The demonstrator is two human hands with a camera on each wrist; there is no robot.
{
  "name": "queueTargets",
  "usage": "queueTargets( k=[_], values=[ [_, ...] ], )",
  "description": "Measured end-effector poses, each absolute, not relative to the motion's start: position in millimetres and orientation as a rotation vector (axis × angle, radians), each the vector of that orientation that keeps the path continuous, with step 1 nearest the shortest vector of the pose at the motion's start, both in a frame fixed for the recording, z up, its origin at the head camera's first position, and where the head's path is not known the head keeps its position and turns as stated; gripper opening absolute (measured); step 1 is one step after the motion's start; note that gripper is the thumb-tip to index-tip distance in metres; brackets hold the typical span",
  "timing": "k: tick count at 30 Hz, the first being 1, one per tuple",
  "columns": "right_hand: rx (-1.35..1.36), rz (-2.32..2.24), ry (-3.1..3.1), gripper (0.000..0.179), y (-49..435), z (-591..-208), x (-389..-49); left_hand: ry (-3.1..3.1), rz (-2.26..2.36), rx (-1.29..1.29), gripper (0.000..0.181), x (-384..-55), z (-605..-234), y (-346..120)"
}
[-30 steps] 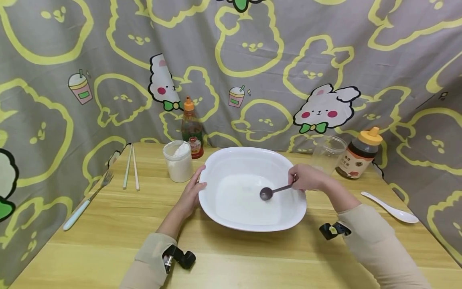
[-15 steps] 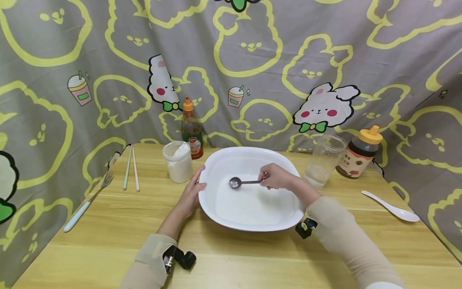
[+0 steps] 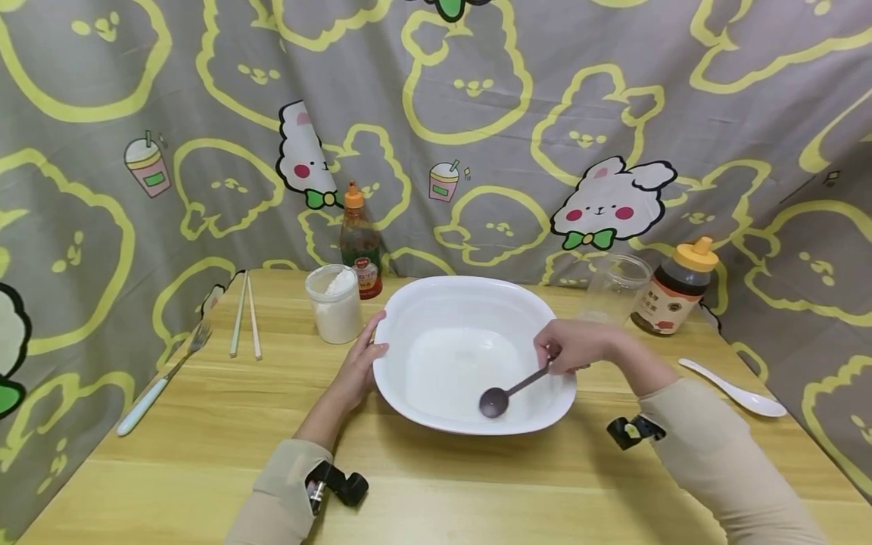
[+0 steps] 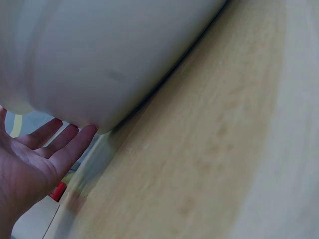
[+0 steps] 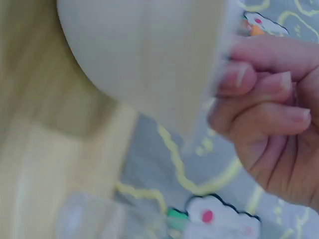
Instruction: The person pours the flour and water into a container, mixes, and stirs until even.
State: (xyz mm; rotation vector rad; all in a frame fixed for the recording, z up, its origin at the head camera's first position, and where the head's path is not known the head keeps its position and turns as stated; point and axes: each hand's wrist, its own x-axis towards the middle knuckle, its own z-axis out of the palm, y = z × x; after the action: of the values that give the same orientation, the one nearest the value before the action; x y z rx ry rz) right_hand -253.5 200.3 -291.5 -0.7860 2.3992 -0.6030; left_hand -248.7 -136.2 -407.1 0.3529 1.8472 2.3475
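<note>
A white oval basin point(image 3: 470, 291) with a pale, milky liquid point(image 3: 450, 378) inside stands on the wooden table. My left hand point(image 3: 357, 367) grips its left rim, thumb at the edge; in the left wrist view those fingers point(image 4: 75, 144) reach against the outer wall. My right hand point(image 3: 575, 346) pinches the handle of a dark brown spoon point(image 3: 493, 403) over the basin's right side. The spoon's round bowl is at the liquid near the front of the basin. In the right wrist view the curled fingers point(image 5: 269, 119) show beside the basin wall, while the spoon is hidden.
Behind the basin stand a tub of white powder point(image 3: 336, 314) and a red sauce bottle point(image 3: 361, 246). To the right are a clear cup point(image 3: 616, 284), a honey bottle point(image 3: 671, 291) and a white spoon point(image 3: 739, 390). Chopsticks point(image 3: 247, 314) and a fork point(image 3: 163, 382) lie left.
My right hand swept left across the basin with the spoon, then came back right; the spoon's bowl is now nearer the front. My left hand stays on the rim.
</note>
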Motion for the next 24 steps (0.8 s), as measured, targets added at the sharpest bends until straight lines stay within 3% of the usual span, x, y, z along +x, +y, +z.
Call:
queueTargets(
  k=[6,12,24],
  values=[
    [-0.745,-0.355,2.616,0.018,210,-273,-251,1.842,2.349,0.360,0.054,-249,-407,-137],
    [-0.713,-0.316,2.788,0.017,203,-283,-267,1.818,2.358,0.356,0.054,-248,-407,-136],
    [-0.541,-0.960,2.618,0.008,162,-326,-293,1.797,2.363,0.334,0.054,-247,-405,-135]
  ],
)
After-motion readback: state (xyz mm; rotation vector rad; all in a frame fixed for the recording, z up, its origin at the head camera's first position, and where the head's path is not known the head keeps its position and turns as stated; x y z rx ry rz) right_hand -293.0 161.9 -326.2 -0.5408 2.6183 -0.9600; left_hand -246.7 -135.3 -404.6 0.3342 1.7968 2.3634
